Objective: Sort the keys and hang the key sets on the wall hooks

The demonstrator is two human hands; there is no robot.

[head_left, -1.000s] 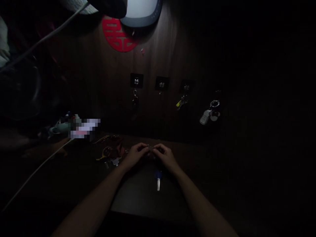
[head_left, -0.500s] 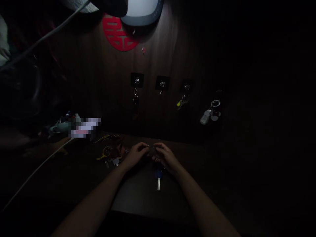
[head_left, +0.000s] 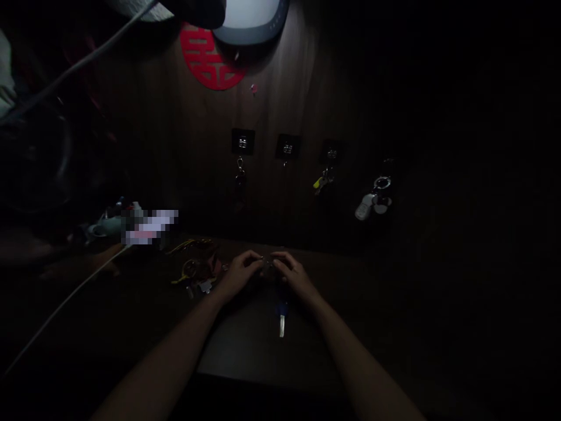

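Over the middle of the dark surface, my left hand (head_left: 244,269) and my right hand (head_left: 293,275) face each other, almost touching at the fingertips. Both are closed in a pinch on a small shiny metal piece (head_left: 266,264), too dim to name surely. A key with a blue head (head_left: 282,318) lies just below my right hand, its silver blade pointing toward me. Whether it is joined to the metal piece is hidden in shadow. Left of my left hand lies a pile of keys and straps (head_left: 204,272), some yellow and reddish-brown.
Key bunches hang on the back panel: a dark one (head_left: 240,178), a yellow-tagged one (head_left: 323,182) and one with a pale fob (head_left: 366,206). A white cable (head_left: 65,310) runs to a bright blurred object (head_left: 151,227) at left. A lamp (head_left: 252,23) hangs above.
My fingers have shifted slightly around the small metal piece, with the right fingers drawn in more. The blue-headed key stays nearly in the same spot.
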